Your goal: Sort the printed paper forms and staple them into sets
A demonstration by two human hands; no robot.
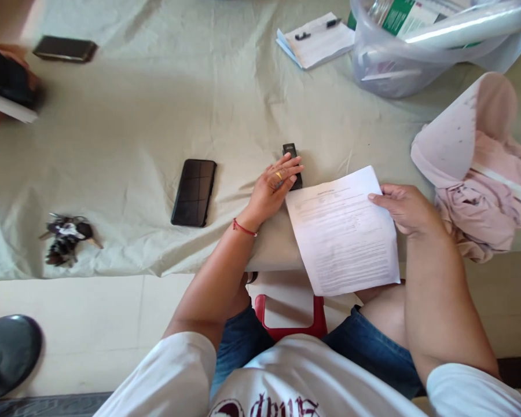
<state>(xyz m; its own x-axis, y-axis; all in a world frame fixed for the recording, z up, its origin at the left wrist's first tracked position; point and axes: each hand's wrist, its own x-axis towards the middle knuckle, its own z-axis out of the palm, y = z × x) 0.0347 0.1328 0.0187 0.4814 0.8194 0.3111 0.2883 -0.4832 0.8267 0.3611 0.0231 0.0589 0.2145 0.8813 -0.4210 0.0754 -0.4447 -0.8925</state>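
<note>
My right hand (403, 207) pinches the right edge of a printed sheet of paper (342, 237), thumb on top. The sheet is tilted, its lower part hanging past the table edge over my lap. My left hand (272, 188) lies across a small black oblong object (289, 150) on the table, just beyond the paper's upper left corner. Its fingers are stretched over the object, hiding the middle; the far end shows faint lettering. A black phone (194, 193) lies to the left of that hand.
Keys (68, 237) lie at the left on the cloth-covered table (156, 116). Behind them are another phone (65, 48) and a person's hand with a dark object (6, 78). A pen on papers (321, 43), a clear plastic tub (395, 75) and a pink cap with cloth (451, 133) stand rightward.
</note>
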